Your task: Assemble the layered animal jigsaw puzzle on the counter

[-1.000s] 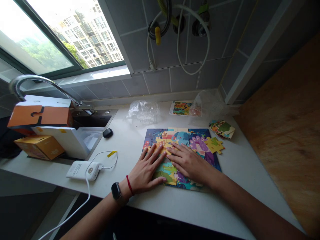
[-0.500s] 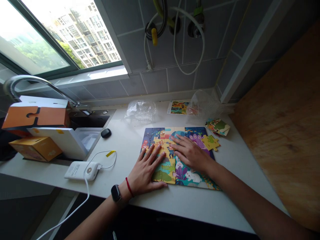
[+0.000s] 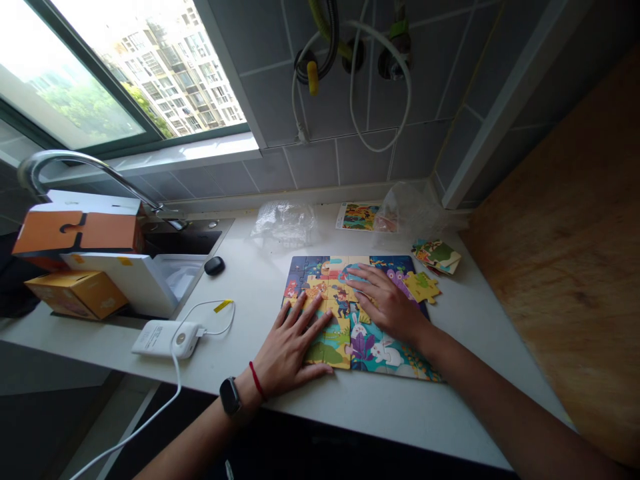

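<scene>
- The puzzle [image 3: 383, 355] lies flat on the desk [image 3: 480, 350], directly beneath both hands.
- The left hand [image 3: 287, 340] covers the near-left part of the puzzle; its grip is flat, with fingers spread and nothing visibly grasped, and the thumb lies along the puzzle's near edge.
- The right hand [image 3: 393, 300] rests over the upper middle and right of the puzzle; its grip is extended, fingers nearly together and slightly bent, with no object seen in it. What lies under the fingertips is hidden.
- The fingertips of the two hands stand near each other, apart, with a strip of puzzle between them.
- A yellow piece [image 3: 423, 287] overhangs the puzzle's right edge, just beside the right hand.
- Beyond it sits a pile [image 3: 437, 257] of printed card; a picture sheet [image 3: 356, 217] and a plastic bag [image 3: 400, 210] lie farther back.
- A narrow band of desk separates the puzzle from the front edge.
- Wider desk surface extends to the left, as far as the power bank [image 3: 167, 339], and to the right, toward the wooden panel [image 3: 560, 267].
</scene>
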`<state>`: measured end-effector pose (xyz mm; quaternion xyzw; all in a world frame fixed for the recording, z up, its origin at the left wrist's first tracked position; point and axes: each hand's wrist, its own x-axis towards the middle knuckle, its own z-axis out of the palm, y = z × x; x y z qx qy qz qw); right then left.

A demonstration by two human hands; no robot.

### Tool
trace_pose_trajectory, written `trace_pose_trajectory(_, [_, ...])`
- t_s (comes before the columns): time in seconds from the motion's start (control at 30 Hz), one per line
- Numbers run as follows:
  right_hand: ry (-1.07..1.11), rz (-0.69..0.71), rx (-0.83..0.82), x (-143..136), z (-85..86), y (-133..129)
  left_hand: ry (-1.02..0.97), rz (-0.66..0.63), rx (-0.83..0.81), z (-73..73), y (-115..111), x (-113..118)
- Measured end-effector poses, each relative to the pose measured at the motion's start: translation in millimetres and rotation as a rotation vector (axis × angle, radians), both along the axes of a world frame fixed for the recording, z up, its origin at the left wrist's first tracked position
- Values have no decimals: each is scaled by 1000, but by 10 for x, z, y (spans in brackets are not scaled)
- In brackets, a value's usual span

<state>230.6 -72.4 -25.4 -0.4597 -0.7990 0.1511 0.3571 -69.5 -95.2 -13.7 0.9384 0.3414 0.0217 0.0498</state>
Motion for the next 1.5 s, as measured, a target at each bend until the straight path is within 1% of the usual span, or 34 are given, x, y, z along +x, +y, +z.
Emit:
trace_pose_trajectory(0.07, [60, -34, 3, 13, 8, 11, -4, -7, -15, 16, -33, -4])
trace_pose_trajectory(0.17, [89, -25, -6, 18, -3, 22, -13, -18, -23, 18, -60, -19])
trace_pose_trajectory(0.47, [52, -10, -15, 3, -31, 24, -24, -15, 3, -22, -64, -72])
trace_pose_trajectory(0.63, [35, -2, -28, 11, -52, 20, -19, -21, -13, -6, -54, -94])
trace_pose_trajectory(0.87, [32, 7, -36, -3, -28, 16, -1, 5, -36, 26, -57, -64])
trace_pose_trajectory(1.13, [77, 8, -10, -12, -56, 38, -10, 16, -14, 44, -73, -51])
trace_pose_trajectory(1.23, [135, -43, 50, 1, 5, 44, -16, 24, -52, 45, -60, -50])
trace_pose_trajectory(1.37, [225, -198, 172, 120, 138, 68, -64, 32, -137, 64, -41, -108])
trace_pose_trajectory(1.43, [256, -281, 215, 213, 189, 83, -156, 58, -156, 109, -2, -150])
trace_pose_trajectory(1.5, [295, -362, 231, 297, 214, 94, -309, 108, -157, 177, 94, -179])
